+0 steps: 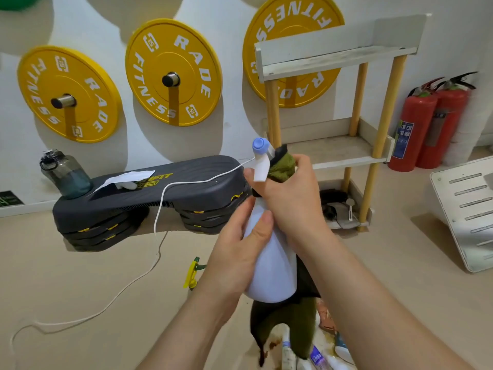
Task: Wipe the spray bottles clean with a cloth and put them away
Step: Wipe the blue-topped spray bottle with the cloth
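I hold a white spray bottle [272, 263] with a blue nozzle cap upright in front of me. My left hand [240, 244] grips its body from the left, thumb across the front. My right hand [288, 193] wraps a dark green cloth [281, 166] round the bottle's neck, just behind the white trigger. The cloth's long end hangs down below the bottle. A yellow-green spray head [192, 272] shows on the floor behind my left wrist. Several more bottles [317, 356] lie on the floor at the bottom edge.
A white and yellow three-tier shelf [341, 153] stands behind the bottle. A dark step platform [149, 193] with a water jug [65, 174] and a white cable [157, 252] lies left. Two red fire extinguishers [426, 124] stand right. Yellow weight plates [173, 73] hang on the wall.
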Available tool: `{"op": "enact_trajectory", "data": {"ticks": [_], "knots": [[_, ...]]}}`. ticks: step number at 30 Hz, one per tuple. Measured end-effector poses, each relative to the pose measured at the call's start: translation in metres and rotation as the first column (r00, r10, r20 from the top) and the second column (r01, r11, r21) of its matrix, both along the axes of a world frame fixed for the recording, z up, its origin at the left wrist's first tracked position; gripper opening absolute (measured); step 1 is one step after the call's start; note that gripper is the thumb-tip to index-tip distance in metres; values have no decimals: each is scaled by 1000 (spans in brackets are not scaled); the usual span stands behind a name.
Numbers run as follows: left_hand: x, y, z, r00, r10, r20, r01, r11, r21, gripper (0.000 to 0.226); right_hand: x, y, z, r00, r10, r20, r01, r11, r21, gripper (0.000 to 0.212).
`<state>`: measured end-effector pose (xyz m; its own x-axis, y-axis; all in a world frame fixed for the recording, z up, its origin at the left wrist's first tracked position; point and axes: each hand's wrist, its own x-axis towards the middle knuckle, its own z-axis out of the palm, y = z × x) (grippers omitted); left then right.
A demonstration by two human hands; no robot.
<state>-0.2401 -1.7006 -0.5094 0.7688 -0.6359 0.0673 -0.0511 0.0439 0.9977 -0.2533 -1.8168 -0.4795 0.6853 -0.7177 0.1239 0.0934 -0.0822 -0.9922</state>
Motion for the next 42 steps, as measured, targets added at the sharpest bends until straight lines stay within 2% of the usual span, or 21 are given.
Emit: {"op": "enact_trajectory", "data": {"ticks": [2,3,5,7,9,12,13,14,16,18,19,21,22,24,26,28,30,32,36,40,42], "knots": [[5,4,-2,1000,-19,-18,19,1000,-3,72,2,-3,-7,999,54,9,-54,994,95,61],[8,7,-3,999,-29,-29,29,1000,-7,72,2,-5,-9,991,129,34,-132,982,132,56],[14,13,0,995,-57,-87,52,997,-61,58,-3,-12,-10,942,318,107,-333,926,177,31],[17,17,-2,974,-135,-181,109,983,-147,49,-8,-20,-7,880,443,173,-472,857,208,22],[16,18,-7,925,-273,-264,215,949,-229,46,-8,-24,-15,847,487,214,-531,798,286,33],[12,17,-9,837,-428,-342,320,888,-330,48,-5,-19,-27,815,511,273,-570,626,533,77],[12,16,-10,846,-415,-334,315,896,-314,50,-4,-17,-30,802,530,276,-580,581,571,81],[13,16,-11,881,-356,-311,280,923,-262,50,-5,-18,-30,784,560,266,-595,558,578,70],[14,15,-10,954,-177,-242,154,982,-110,44,-8,-23,-26,787,566,245,-586,562,583,38],[13,14,-11,985,-60,-164,64,998,21,39,-8,-25,-23,810,531,248,-551,546,631,33],[12,13,-12,996,-22,-89,29,997,78,33,-8,-23,-24,832,503,232,-530,598,601,38],[7,12,-10,995,45,93,-63,980,191,31,-6,-16,-28,885,443,146,-461,781,422,35],[6,12,-8,991,55,121,-80,973,215,35,-5,-9,-27,904,409,128,-428,840,333,27],[8,15,0,996,47,70,-59,981,186,31,1,1,-27,935,317,158,-351,889,295,16],[11,19,7,999,7,40,-12,992,125,29,9,9,-26,962,197,188,-237,946,222,18],[8,20,8,992,-70,102,59,993,107,50,16,17,-27,965,120,232,-149,982,115,27],[5,18,3,979,-89,182,71,992,103,68,19,23,-28,949,121,291,-138,990,39,39],[6,17,1,975,-66,212,55,997,57,70,19,25,-30,930,197,310,-212,977,16,49],[6,13,1,976,37,216,-36,999,-12,73,14,26,-32,871,377,315,-427,898,108,55],[6,17,6,979,87,186,-83,996,-27,53,-1,24,-27,824,458,334,-531,830,171,41],[11,23,14,983,114,147,-104,992,-76,38,-11,20,-22,834,528,160,-546,831,109,36]]}}
